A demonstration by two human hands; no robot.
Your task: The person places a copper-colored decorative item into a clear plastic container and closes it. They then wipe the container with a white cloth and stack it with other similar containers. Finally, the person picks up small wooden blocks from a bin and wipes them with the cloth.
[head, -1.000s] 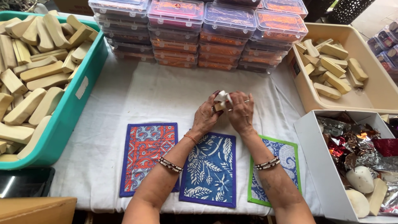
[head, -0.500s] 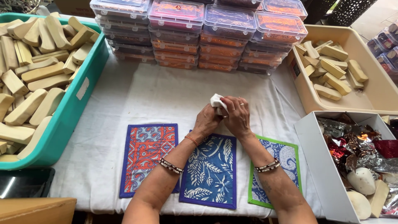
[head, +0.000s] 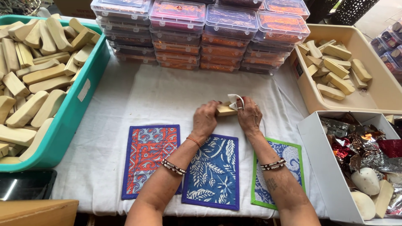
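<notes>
The left hand (head: 205, 119) and right hand (head: 248, 115) together gripped a pale wooden block (head: 225, 110) between them, a white wrapper (head: 235, 100), probably paper, loose above the right fingers. That loose wrap could slip free, or the block drop onto the white tablecloth (head: 146, 100) below.

Before me lie three patterned mats: a red-orange swirl mat (head: 147, 161) bordered purple, a blue leaf-print mat (head: 213, 171), and a blue-and-white mat (head: 289, 161) edged green. The cloth (head: 138, 96) is white, the tub (head: 69, 125) teal, its blocks (head: 33, 75) pale tan.
</notes>
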